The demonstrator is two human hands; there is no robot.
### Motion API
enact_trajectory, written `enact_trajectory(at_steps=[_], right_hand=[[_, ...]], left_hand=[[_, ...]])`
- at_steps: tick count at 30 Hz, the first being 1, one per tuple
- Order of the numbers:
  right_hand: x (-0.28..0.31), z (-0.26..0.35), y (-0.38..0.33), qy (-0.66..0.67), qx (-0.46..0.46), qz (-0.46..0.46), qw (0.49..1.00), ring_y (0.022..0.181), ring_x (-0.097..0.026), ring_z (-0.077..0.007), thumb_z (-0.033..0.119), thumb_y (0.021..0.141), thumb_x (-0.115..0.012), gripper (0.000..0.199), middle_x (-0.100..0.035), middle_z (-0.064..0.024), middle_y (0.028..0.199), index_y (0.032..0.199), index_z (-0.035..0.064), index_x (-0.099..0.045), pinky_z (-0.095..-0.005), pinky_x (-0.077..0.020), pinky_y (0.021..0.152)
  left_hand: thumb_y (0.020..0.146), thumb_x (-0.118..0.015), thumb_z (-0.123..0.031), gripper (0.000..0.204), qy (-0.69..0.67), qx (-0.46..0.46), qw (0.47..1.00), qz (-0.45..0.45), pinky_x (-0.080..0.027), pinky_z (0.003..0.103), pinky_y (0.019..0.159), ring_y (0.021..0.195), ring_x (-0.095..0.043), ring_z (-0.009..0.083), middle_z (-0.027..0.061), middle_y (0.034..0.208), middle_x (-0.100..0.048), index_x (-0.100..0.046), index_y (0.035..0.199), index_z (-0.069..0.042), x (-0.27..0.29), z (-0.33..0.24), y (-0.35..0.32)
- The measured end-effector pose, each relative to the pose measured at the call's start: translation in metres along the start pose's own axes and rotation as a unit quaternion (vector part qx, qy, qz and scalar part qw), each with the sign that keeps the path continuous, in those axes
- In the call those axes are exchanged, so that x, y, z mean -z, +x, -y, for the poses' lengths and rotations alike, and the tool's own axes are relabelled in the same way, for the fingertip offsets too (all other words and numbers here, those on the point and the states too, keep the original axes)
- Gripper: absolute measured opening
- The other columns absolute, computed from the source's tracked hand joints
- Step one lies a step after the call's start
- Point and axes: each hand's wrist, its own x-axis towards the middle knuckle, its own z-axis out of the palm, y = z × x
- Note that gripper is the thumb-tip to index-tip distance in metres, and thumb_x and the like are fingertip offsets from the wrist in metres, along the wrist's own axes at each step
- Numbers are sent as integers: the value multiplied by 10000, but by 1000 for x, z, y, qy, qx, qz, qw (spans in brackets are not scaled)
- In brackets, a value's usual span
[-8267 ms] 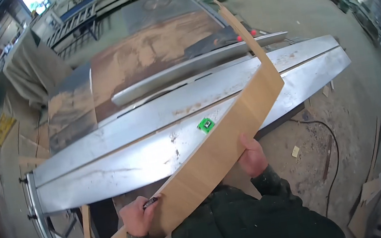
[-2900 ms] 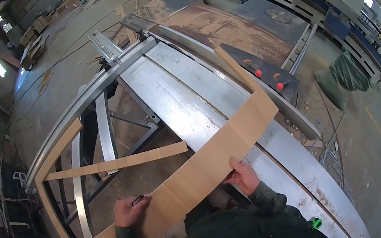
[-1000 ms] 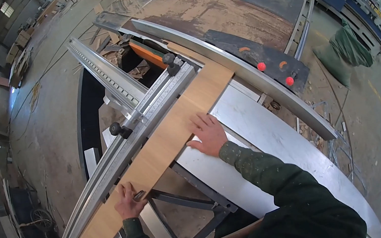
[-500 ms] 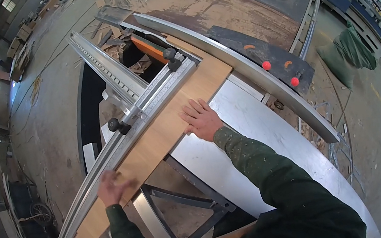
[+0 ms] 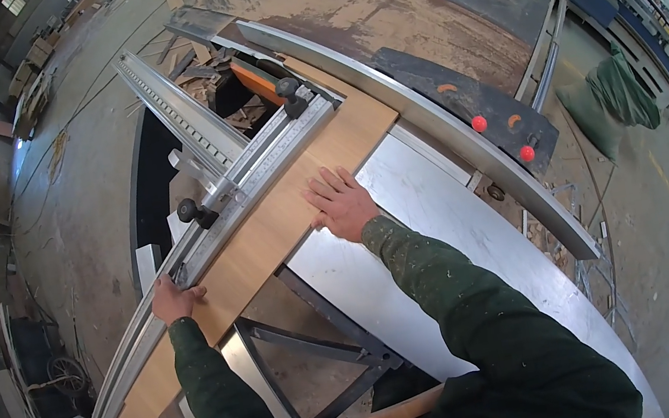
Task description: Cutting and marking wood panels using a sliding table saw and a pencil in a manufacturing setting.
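The long, flat, light brown wooden board (image 5: 268,228) could be pushed crooked if it is not kept tight against the long silver metal fence with ruler marks (image 5: 206,229), and then a slanted cut could be made. The right hand (image 5: 342,203) is laid flat and open on top of the board near its far end, so the fingers (image 5: 322,185) could be hurt if they are slid too close to the cutting line by the grey metal saw table (image 5: 452,234). The left hand (image 5: 174,300) is pressed on the near part of the board, right where the board meets the fence; a finger could be pinched there. The two hands are kept well apart. The board is lying across the machine, beside the fence, with its near end sticking out over the open frame. The board looks smooth, thin and plain, with straight edges and a clean square end.
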Motion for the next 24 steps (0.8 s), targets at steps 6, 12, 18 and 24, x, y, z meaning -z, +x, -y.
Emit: enact_trajectory(at_steps=[6,12,18,24], right_hand=[[-15,-3,23,0,2,3,1000,1437,-425,-359,433,872,-726,596,-551,-98,1462,1366,120,-612,-550,-264,1221],[-36,-7,59,-8,22,6,1000,1441,-416,-363,446,884,-712,608,-551,-103,1457,1376,107,-599,-549,-262,1220],[-59,-14,74,-30,24,2,999,1444,-414,-367,428,916,-682,571,-546,-110,1474,1384,113,-591,-546,-255,1224],[-75,-15,80,-34,30,-3,999,1434,-426,-371,416,928,-667,551,-561,-117,1462,1378,107,-597,-541,-261,1223]], left_hand=[[456,-969,-359,716,21,6,1000,22,-566,481,831,970,-704,393,174,1080,-682,-654,1013,-38,-6,4,35],[487,-962,-336,712,14,3,1000,3,-562,480,849,1002,-698,387,173,1095,-681,-628,1037,-33,-18,15,68],[516,-951,-352,713,18,-7,1000,-15,-567,477,842,1012,-702,382,159,1145,-672,-618,1067,-46,-37,18,94],[547,-930,-352,698,17,-6,1000,-16,-565,474,854,1030,-697,376,136,1172,-658,-616,1094,-53,-46,22,101]])
